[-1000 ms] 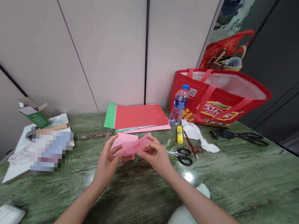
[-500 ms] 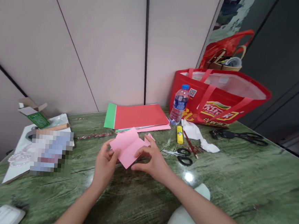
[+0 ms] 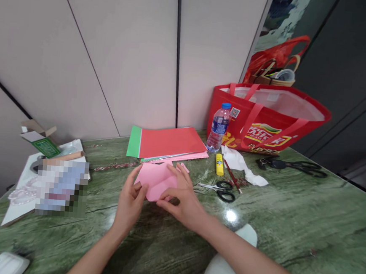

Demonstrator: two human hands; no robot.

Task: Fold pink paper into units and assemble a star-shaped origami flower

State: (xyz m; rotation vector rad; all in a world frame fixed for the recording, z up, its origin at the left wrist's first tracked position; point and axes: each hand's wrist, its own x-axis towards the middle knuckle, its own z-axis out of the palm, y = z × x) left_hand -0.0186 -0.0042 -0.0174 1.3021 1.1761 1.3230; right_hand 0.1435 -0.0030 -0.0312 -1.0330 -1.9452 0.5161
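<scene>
A creased piece of pink paper (image 3: 157, 180) is held between my two hands, just above the green table in front of the paper stack. My left hand (image 3: 133, 198) pinches its left side, thumb in front and fingers behind. My right hand (image 3: 183, 195) grips the right side with thumb and fingertips near the lower right edge. Another small pink paper piece (image 3: 183, 167) shows just behind my right fingers; whether it is joined to the sheet I cannot tell. Part of the paper's right side is hidden by my right hand.
Behind my hands lies a stack of red, green and pink paper (image 3: 173, 142). To the right are a glue stick (image 3: 219, 164), scissors (image 3: 224, 191), a red pencil (image 3: 233, 177), white tissue (image 3: 244, 165), a water bottle (image 3: 218, 127) and a red bag (image 3: 267, 118). An opened green box (image 3: 46, 145) stands left.
The pink paper has tilted and its lower corner is bent up, so its outline looks flatter. My right thumb and fingers have closed on its lower right edge.
</scene>
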